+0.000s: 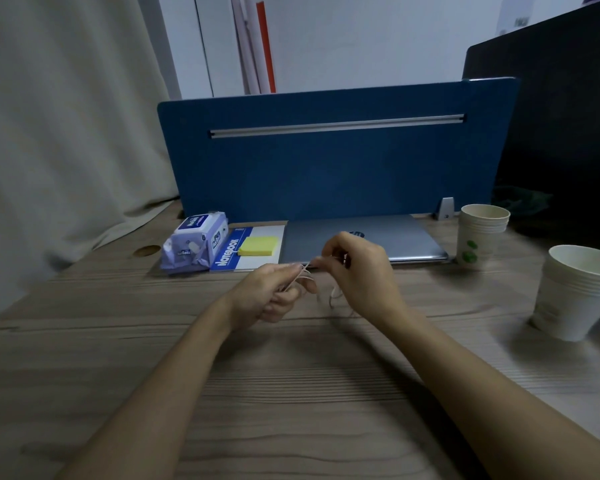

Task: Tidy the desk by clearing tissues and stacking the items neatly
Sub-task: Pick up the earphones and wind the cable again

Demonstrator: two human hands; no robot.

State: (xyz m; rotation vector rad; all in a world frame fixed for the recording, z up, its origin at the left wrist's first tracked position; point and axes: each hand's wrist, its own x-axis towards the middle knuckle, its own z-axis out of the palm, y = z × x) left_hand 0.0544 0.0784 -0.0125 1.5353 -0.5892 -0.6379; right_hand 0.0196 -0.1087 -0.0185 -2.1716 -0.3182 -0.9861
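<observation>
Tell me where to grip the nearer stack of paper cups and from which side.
Grip the nearer cup stack around its side wall below the stacked rims, coming from its left with the right hand. It stands upright, mouth open, with bare desk on that side.

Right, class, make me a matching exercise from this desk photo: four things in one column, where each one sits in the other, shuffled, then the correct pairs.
Things
1. sticky notes
2. wet wipes pack
3. laptop
4. thin cord

Places
A. closed, against the blue divider
B. between the left hand and right hand
C. on top of the notebook
D. left of the notebook

Pairs: 1-C, 2-D, 3-A, 4-B
</observation>
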